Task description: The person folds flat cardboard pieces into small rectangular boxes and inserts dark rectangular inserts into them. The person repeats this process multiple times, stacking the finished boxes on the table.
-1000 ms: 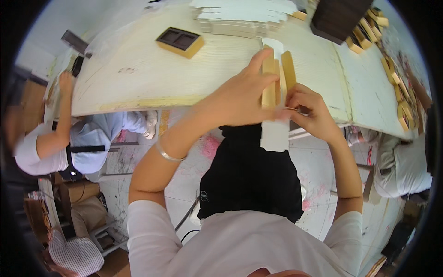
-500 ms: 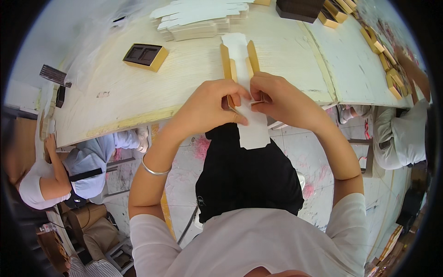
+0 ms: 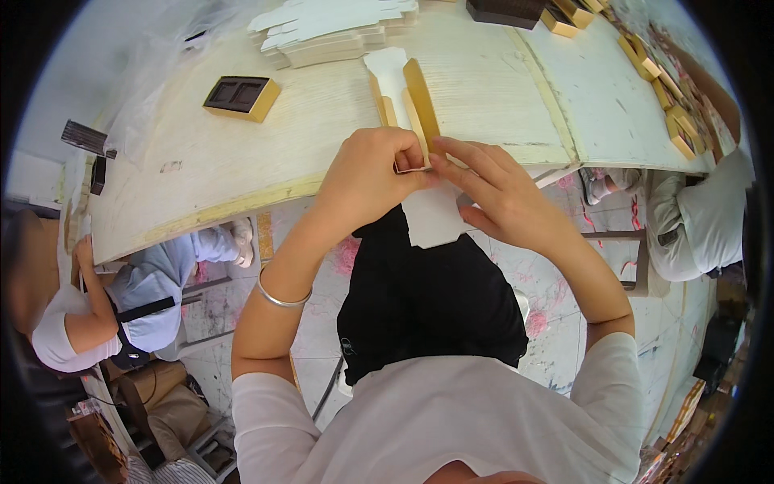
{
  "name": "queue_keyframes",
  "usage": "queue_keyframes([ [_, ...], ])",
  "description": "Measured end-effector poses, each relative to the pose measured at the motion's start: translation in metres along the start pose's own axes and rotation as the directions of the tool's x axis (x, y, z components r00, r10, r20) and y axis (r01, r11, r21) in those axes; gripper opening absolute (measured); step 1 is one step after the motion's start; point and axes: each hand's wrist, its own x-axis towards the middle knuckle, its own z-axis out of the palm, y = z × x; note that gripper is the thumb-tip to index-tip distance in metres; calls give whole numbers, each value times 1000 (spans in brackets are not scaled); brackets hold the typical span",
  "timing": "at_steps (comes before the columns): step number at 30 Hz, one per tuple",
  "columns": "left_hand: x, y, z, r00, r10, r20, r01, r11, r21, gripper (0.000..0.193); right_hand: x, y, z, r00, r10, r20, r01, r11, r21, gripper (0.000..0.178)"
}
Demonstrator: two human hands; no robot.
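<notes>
At the near edge of the desk (image 3: pixel 314 121), a partly folded gold-and-white carton (image 3: pixel 422 101) is positioned lengthwise, its near flap extended past the edge. It is gripped between the curled fingers of the left hand (image 3: pixel 372 173). Its right wall is touched by the fingertips of the right hand (image 3: pixel 500 194), its fingers loosely spread. A gold box (image 3: pixel 260 103) is placed farther left; white flat cartons (image 3: pixel 330 32) are stacked at the far side.
</notes>
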Motion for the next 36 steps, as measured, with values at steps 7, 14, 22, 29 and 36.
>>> queue_keyframes([
  [7, 1, -6, -20, 987, -22, 158, 83, 916, -393, 35, 19, 10, 25, 910, 385, -152, -204, 736, 645, 26],
  [14, -2, -15, 5, 985, 33, -171, -92, 931, -352, 27, 13, -5, 27, 962, 217, -167, -185, 964, 191, 31],
  [22, -21, -7, 18, 946, 210, -248, -221, 975, -19, 18, 20, 6, 19, 998, 62, 10, -60, 994, -95, 15],
  [29, -8, -3, -7, 989, 136, -55, -133, 990, 47, 13, 35, 14, -1, 953, 160, 258, -228, 937, 264, 15],
  [36, -21, 5, -14, 862, 503, -65, -353, 687, 635, 15, 25, 3, 20, 989, 132, 62, -145, 939, 313, 19],
])
